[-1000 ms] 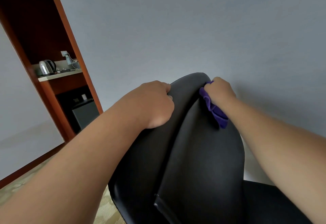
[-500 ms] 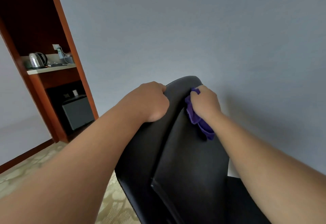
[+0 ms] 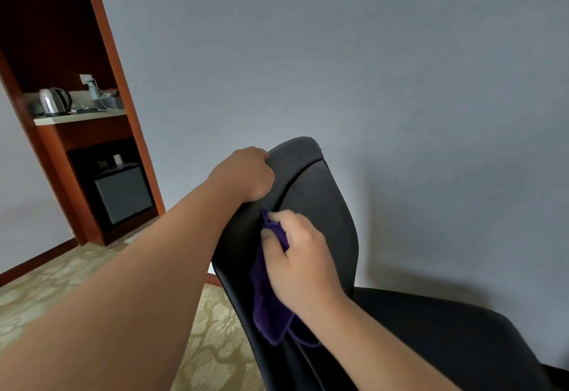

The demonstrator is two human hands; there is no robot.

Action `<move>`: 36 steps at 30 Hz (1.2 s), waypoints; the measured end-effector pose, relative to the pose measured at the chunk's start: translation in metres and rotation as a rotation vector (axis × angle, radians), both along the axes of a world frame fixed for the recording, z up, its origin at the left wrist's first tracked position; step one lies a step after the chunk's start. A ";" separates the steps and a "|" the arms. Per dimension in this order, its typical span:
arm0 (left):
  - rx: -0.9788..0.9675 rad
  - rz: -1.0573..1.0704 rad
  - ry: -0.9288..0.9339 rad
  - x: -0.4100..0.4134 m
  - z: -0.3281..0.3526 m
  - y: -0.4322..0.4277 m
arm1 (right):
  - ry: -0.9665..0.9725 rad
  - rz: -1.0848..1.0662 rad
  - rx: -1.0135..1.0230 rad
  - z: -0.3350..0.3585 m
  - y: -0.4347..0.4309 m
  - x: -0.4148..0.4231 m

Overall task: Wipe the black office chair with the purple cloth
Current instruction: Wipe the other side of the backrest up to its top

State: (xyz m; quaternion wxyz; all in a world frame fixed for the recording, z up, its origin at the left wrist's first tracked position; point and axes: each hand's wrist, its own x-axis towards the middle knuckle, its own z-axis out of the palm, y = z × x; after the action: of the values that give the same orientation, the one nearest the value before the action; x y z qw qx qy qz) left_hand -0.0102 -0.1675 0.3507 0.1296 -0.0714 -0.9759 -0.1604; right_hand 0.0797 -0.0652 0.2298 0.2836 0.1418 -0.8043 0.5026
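Here, seen from the person's own head looking down, a black office chair (image 3: 320,206) with a smooth, leather-like back stands in the middle of the view, close to a plain grey-blue wall (image 3: 338,52). Its seat reaches toward the lower right corner.

The left hand (image 3: 243,175) grips the upper left edge of the chair back, with the fingers curled over the rim and out of sight behind it.

Just below it, the right hand (image 3: 301,261) holds a soft purple cloth (image 3: 268,307) against the left side of the chair back. The thumb and curled fingers pinch the top of the cloth, and the rest hangs down in loose folds along the black surface.

At the far left is a reddish-brown wooden alcove (image 3: 101,52). A shiny silver electric kettle (image 3: 54,101) sits on its pale shelf, and a small dark cabinet (image 3: 123,193) stands below. A beige patterned carpet (image 3: 215,344) covers the floor.
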 end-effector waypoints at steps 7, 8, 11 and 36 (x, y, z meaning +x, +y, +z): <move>0.038 0.042 -0.011 0.026 0.000 0.005 | 0.059 0.086 -0.073 -0.021 0.000 0.067; 0.050 0.050 -0.009 0.030 0.001 0.006 | 0.088 0.091 -0.082 -0.025 -0.001 0.075; 0.103 0.078 -0.017 0.045 0.004 0.012 | 0.167 0.071 -0.127 -0.042 -0.003 0.095; 1.144 -0.181 -0.553 0.126 -0.012 -0.017 | 0.098 -0.283 0.192 0.063 0.006 0.128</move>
State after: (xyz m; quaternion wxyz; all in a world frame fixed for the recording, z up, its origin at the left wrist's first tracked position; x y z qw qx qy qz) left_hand 0.1155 -0.1848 0.3386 -0.1233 -0.0289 -0.7235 -0.6786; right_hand 0.2076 -0.0594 0.2928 0.3758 0.0780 -0.8456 0.3710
